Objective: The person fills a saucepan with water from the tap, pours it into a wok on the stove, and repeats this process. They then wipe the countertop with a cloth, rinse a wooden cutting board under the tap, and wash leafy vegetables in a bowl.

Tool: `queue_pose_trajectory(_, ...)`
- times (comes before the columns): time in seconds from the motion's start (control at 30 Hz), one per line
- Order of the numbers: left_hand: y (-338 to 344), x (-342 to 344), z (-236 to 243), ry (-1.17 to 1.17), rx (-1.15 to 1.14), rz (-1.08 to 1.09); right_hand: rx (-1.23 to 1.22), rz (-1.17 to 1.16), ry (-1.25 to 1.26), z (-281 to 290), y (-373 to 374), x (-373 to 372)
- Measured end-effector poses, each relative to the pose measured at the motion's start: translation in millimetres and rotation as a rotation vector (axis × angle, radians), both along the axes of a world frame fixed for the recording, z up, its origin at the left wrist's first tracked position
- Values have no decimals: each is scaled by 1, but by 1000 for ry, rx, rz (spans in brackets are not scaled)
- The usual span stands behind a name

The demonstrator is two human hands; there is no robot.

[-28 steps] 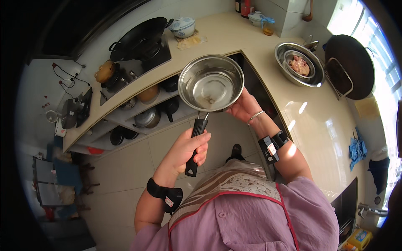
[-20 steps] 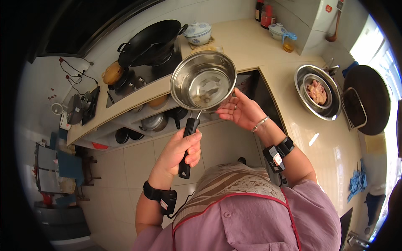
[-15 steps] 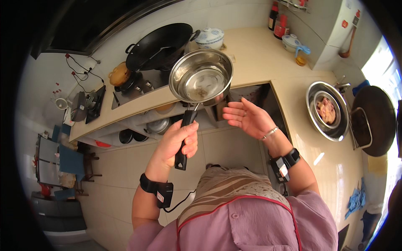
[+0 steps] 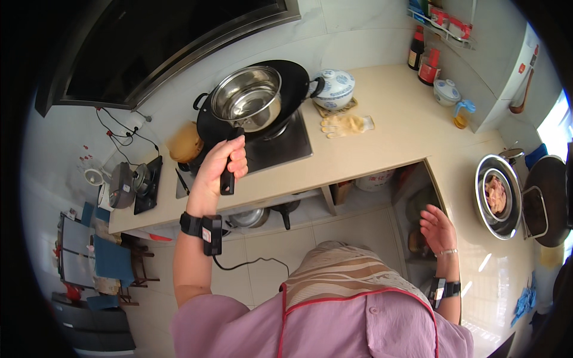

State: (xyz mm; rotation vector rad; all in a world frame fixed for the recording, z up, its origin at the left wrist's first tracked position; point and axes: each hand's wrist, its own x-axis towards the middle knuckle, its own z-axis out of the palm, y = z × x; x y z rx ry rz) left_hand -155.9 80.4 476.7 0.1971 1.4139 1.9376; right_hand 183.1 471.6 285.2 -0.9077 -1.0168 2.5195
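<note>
My left hand (image 4: 222, 166) is wrapped round the black handle of a shiny steel saucepan (image 4: 246, 102). The saucepan hangs over a large black wok (image 4: 295, 86) on the stove, hiding much of it; whether the two touch I cannot tell. A little clear liquid seems to lie in the saucepan. Well off to the right, near the counter's inner edge, my right hand (image 4: 439, 231) is empty with its fingers stretched out. Closest to it on the counter is a steel basin (image 4: 481, 200), with a smaller bowl of raw meat pieces (image 4: 495, 194) inside.
Right of the wok stand a lidded blue-and-white pot (image 4: 335, 88) and a pale yellow glove (image 4: 346, 125). Bottles (image 4: 416, 48) and a small lidded bowl (image 4: 446, 91) fill the far corner. A dark range hood (image 4: 173, 48) overhangs the stove. Below the counter are open shelves with pots (image 4: 249, 217).
My left hand has carried the saucepan forward and left, over the wok. My right hand has drawn away to the right, still open. The view has turned as well.
</note>
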Motion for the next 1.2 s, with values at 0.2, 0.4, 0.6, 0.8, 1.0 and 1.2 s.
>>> queue_pose_trajectory(0.2, -33, -105, -16, 85, -86, 81, -117, -192, -98, -45, -15, 17)
queue_pose_trajectory(0.4, -57, -171, -32, 92, -200, 140, -160, -299, -179, -61, -23, 23)
queue_pose_trajectory(0.6, -64, -197, -45, 169, -383, 168, -165, -276, -186, -60, -30, 12)
queue_pose_trajectory(0.8, -61, -215, -57, 227, -498, 132, -169, -253, -172, -57, -33, 0)
queue_pose_trajectory(1.0, -55, -226, -65, 248, -556, 110, -195, -257, -175, -62, -38, 3)
queue_pose_trajectory(1.2, -52, -232, -66, 278, -627, 110, -205, -255, -166, -67, -44, 8)
